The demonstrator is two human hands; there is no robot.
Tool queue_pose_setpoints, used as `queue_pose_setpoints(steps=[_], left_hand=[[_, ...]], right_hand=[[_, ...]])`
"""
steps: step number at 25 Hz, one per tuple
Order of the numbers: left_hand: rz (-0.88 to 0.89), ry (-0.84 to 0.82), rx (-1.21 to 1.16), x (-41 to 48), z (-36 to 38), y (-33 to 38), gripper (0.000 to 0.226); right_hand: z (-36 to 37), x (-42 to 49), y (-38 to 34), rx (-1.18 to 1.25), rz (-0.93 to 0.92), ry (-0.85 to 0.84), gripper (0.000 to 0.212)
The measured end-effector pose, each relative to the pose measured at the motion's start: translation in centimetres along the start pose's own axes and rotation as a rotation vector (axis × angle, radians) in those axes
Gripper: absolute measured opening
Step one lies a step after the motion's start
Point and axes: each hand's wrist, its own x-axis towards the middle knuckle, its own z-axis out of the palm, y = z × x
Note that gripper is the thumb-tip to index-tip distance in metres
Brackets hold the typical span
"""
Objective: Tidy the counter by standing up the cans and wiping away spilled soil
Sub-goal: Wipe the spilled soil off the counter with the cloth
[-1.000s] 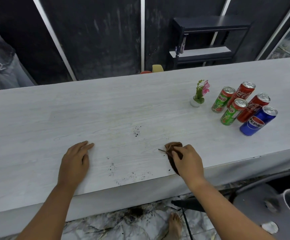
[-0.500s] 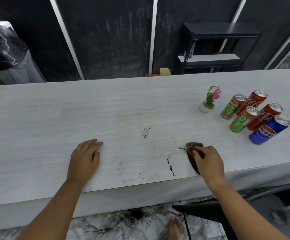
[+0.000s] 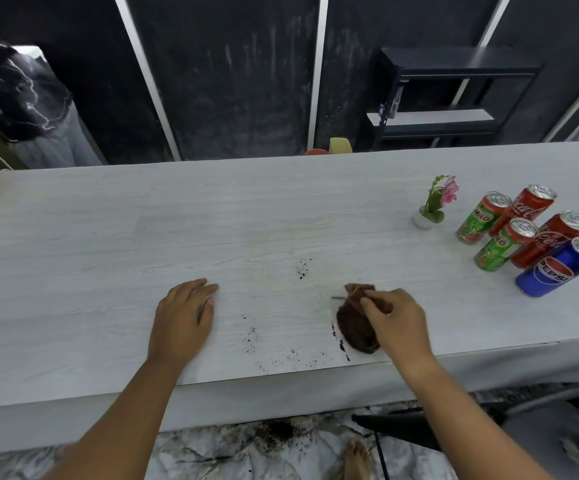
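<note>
A brown cloth (image 3: 355, 325) lies on the pale wood counter (image 3: 108, 237) near its front edge, pressed down under my right hand (image 3: 397, 322), which grips it. Dark soil specks (image 3: 274, 355) are scattered along the front edge left of the cloth, and a smaller patch (image 3: 302, 266) lies farther back. My left hand (image 3: 182, 318) rests flat on the counter with fingers together, holding nothing. Several cans stand upright at the right: two green Milo cans (image 3: 483, 218), two red Coca-Cola cans (image 3: 534, 207) and a blue Pepsi can (image 3: 558, 271).
A small white pot with a pink flower (image 3: 431, 209) stands left of the cans. Spilled soil (image 3: 276, 433) lies on the marble floor below the counter edge. A dark chair (image 3: 454, 431) sits at the lower right. A black shelf unit (image 3: 447, 98) stands behind the counter.
My right hand has slid the cloth a little to the left along the front edge, against a small ridge of soil. The left hand stays flat in place.
</note>
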Motion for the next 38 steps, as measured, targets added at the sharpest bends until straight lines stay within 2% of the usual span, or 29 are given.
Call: queue_pose_setpoints(steps=[4,7,11,13,16,18,21,23,26,29,34,36,38], left_hand=[[0.000,-0.002,0.009,0.0,0.1,-0.1,0.040],[-0.002,0.004,0.008,-0.1,0.1,0.0,0.041],[-0.006,-0.002,0.013,-0.1,0.0,0.1,0.040],[-0.010,-0.006,0.021,-0.1,0.0,0.2,0.040],[-0.013,-0.012,0.027,-0.1,-0.2,0.5,0.041],[-0.018,-0.016,0.024,-0.1,-0.4,0.6,0.041],[-0.017,-0.016,0.018,-0.1,-0.5,0.8,0.041],[-0.012,-0.017,0.016,-0.2,-0.5,0.8,0.042],[-0.019,-0.015,0.013,-0.1,-0.6,0.9,0.042],[-0.020,-0.018,0.014,-0.1,-0.7,1.0,0.040],[-0.027,-0.026,0.021,0.0,-0.9,1.2,0.042],[-0.035,-0.030,0.022,0.0,-1.0,1.3,0.042],[-0.036,-0.028,0.017,0.0,-0.9,1.2,0.041]], right_hand=[[-3.6,4.8,1.7,-0.083,0.036,0.108,0.023],[-2.7,5.9,2.9,-0.208,0.098,0.072,0.027],[0.7,3.7,1.8,-0.276,-0.012,0.045,0.027],[2.4,2.1,0.3,-0.252,-0.092,0.024,0.027],[4.9,0.1,-1.7,-0.155,-0.151,-0.094,0.026],[5.0,0.2,-2.3,-0.040,-0.127,-0.146,0.026],[2.4,4.2,-1.8,0.022,-0.080,0.017,0.023],[0.2,7.6,-0.5,-0.060,-0.022,0.083,0.024],[-0.5,10.4,1.6,-0.228,0.056,0.015,0.030],[1.6,9.0,1.0,-0.291,-0.039,-0.046,0.031],[7.0,2.8,-3.0,-0.190,-0.295,-0.149,0.030],[7.7,2.2,-3.6,-0.124,-0.320,-0.213,0.029],[7.1,3.3,-3.7,-0.035,-0.265,-0.214,0.027]])
